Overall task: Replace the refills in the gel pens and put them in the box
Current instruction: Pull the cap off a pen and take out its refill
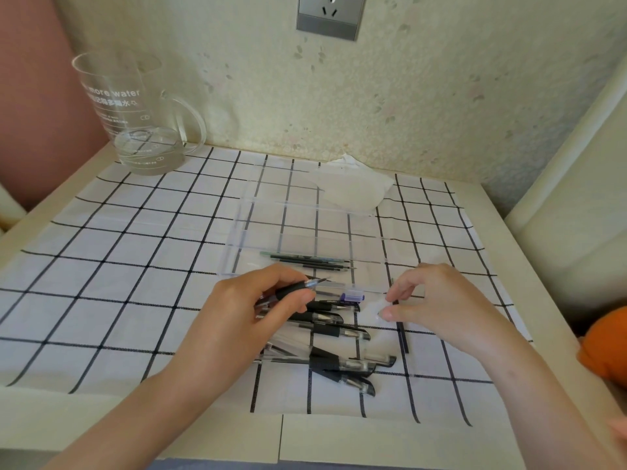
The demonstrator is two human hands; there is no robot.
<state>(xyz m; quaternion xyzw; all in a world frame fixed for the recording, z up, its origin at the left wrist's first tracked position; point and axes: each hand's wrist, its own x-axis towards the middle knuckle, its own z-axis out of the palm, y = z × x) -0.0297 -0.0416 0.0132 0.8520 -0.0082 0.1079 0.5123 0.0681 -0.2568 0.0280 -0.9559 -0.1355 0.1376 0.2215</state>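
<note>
The left hand (pixel 251 310) grips a black gel pen (pixel 298 287) by its rubber sleeve, tip pointing to 2 o'clock. The right hand (pixel 437 300) pinches thumb and forefinger together, perhaps on a small clear piece, though I cannot tell. Below both hands, at 6 o'clock, a heap of pens (pixel 339 351) lies on the checked cloth (pixel 135 266). At 12 o'clock the clear box (pixel 237 232) holds a few refills (pixel 305 261). A jug (pixel 135 113) stands at 10 o'clock on the bench (pixel 51 418).
</note>
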